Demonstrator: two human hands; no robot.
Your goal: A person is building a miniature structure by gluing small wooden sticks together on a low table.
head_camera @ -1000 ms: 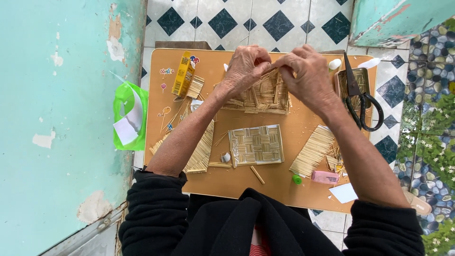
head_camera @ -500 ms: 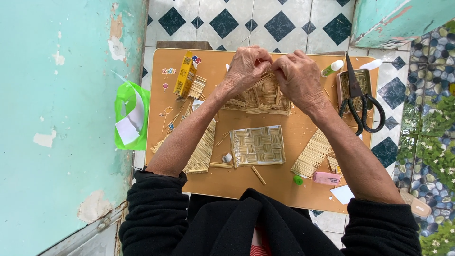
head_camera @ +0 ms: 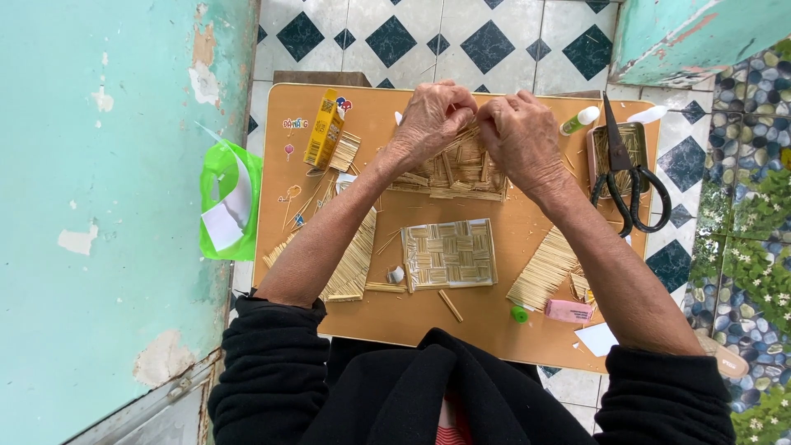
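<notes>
My left hand [head_camera: 432, 119] and my right hand [head_camera: 519, 132] are close together over a small structure of glued toothpicks [head_camera: 453, 173] at the far middle of the orange board [head_camera: 494, 313]. Both pinch at its upper edge, fingers curled on the thin sticks. Nearer to me lies a flat woven toothpick panel [head_camera: 449, 254]. A slanted toothpick panel [head_camera: 353, 262] lies under my left forearm and another slanted panel [head_camera: 544, 268] beside my right forearm.
A yellow box [head_camera: 323, 129] stands far left on the board. Black scissors [head_camera: 626, 177] rest on a tin at the far right, with a glue tube [head_camera: 578, 121] beside it. A pink eraser [head_camera: 568, 311], a green cap [head_camera: 518, 314] and white paper [head_camera: 597, 339] lie near right. A green bag [head_camera: 227, 202] hangs off the left edge.
Both hands have dropped lower onto the toothpick structure and drawn closer together; the right hand moved left. The stick held up between them earlier is no longer raised.
</notes>
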